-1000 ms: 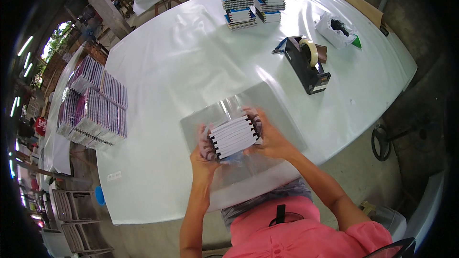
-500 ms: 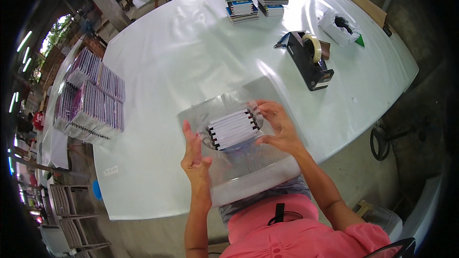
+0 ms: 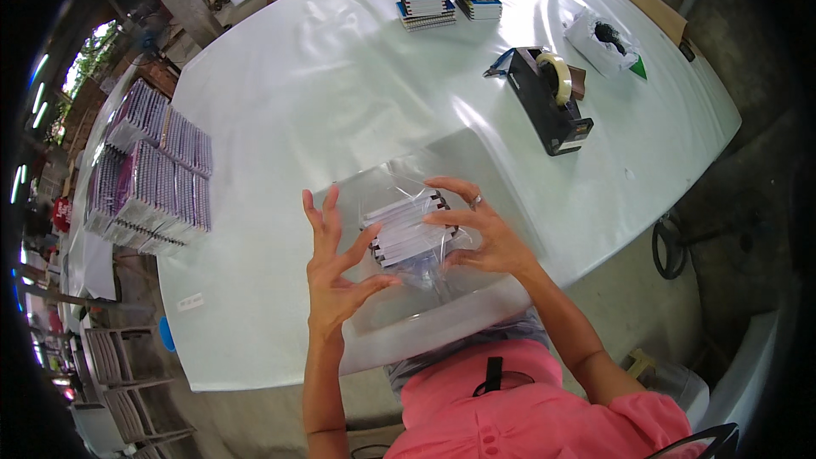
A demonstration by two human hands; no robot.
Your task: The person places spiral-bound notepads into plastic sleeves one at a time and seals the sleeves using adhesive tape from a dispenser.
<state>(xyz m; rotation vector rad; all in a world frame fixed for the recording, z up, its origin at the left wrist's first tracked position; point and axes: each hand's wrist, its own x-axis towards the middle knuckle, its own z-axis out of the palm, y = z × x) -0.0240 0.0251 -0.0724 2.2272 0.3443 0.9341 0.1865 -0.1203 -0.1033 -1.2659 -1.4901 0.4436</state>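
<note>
White-covered table point(image 3: 280, 127) spread across frame. Just below centre, bundle of white-edged notebooks point(image 3: 403, 239) lay inside clear plastic wrapping point(image 3: 422, 275), over translucent mat point(image 3: 466, 158). Left hand point(image 3: 334, 265) spread wide at bundle's left end, nothing visibly gripped. Right hand point(image 3: 491, 238) half curled over right end, fingertips at wrapping; whether firmly holding, could not tell. Handling seemed to call for light, even pressure from both sides, film smoothed without skewing bundle. Upper right: tape dispenser point(image 3: 537, 110) bore tape roll point(image 3: 557, 78); white bag point(image 3: 583, 36) held something dark.

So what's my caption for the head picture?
Left hand and right hand at a bundle of notebooks in clear plastic, tape dispenser beyond.
</note>
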